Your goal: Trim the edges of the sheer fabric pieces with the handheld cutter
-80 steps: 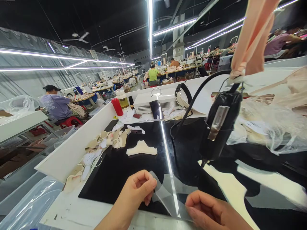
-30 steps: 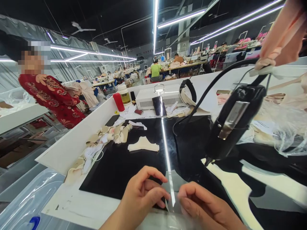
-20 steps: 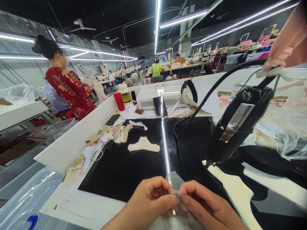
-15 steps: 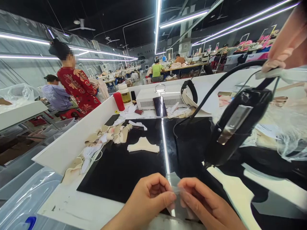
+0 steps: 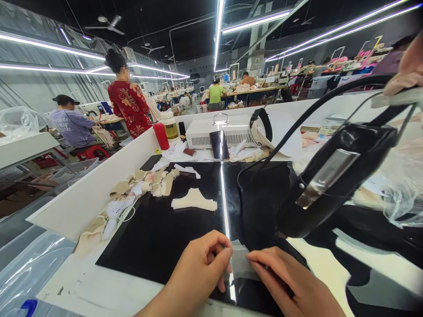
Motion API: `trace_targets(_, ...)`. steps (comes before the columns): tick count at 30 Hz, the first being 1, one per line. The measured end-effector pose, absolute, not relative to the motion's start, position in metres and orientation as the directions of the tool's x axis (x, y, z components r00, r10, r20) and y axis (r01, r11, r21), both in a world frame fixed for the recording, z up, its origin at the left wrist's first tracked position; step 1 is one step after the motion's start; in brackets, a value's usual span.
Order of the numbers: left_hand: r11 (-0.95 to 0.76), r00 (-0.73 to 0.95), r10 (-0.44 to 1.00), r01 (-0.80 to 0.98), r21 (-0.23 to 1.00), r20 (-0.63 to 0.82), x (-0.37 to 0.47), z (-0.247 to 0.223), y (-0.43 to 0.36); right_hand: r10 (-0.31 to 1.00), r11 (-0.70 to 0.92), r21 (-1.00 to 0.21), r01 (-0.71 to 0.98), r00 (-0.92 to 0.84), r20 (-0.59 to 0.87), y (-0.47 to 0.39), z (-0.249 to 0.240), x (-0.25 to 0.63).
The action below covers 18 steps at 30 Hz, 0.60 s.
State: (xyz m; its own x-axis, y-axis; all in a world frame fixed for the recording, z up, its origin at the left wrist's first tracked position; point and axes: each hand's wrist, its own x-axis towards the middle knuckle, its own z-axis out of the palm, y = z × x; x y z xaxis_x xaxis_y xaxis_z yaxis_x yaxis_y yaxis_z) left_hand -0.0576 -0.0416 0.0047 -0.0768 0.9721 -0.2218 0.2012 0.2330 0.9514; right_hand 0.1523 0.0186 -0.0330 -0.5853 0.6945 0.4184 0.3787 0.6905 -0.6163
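Observation:
A thin translucent piece of film or mesh (image 5: 241,257) lies over the glossy black mat, between my two hands. My left hand (image 5: 203,259) is at its left edge, thumb and fingers curled together in a pinch. On the opposite edge, my right hand (image 5: 284,268) pinches the piece between thumb and forefinger. Cream cut panels (image 5: 322,262) lie on the mat just right of my right hand. Farther up the black mat (image 5: 148,237) rests a small stack of cream curved pieces (image 5: 194,200).
A black device with a metal plate (image 5: 330,176) hangs at the right on a thick cable. Beige fabric parts (image 5: 161,182) line the left side. Behind stand a white vented box (image 5: 201,134), a phone (image 5: 219,145) and a red container (image 5: 161,136). Other people work beyond the white partition.
The film piece now shows flatter and wider between my hands, which have parted slightly. My view has shifted a little. A person in red appears farther right.

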Motion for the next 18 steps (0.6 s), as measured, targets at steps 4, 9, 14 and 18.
trace_targets(4, 0.184, -0.089, 0.983, 0.492, 0.851, -0.161, -0.056, 0.008, -0.04, 0.621, 0.78, -0.465, 0.419, -0.617, 0.484, 0.022, -0.036, 0.152)
trace_targets(9, -0.012, -0.057, 0.994, 0.795, 0.607, 0.095, -0.054, -0.003, -0.04, 0.55, 0.835, -0.318, 0.449, -0.652, 0.521, 0.023, -0.044, 0.152)
trace_targets(14, -0.111, 0.014, 0.974, 0.902, 0.418, 0.228, -0.054, -0.016, -0.043, 0.548, 0.83, -0.242, 0.503, -0.655, 0.52, 0.023, -0.052, 0.152)
trace_targets(18, -0.129, 0.019, 0.957, 0.922, 0.366, 0.29, -0.055, -0.016, -0.043, 0.512, 0.846, -0.175, 0.504, -0.672, 0.535, 0.025, -0.053, 0.15)
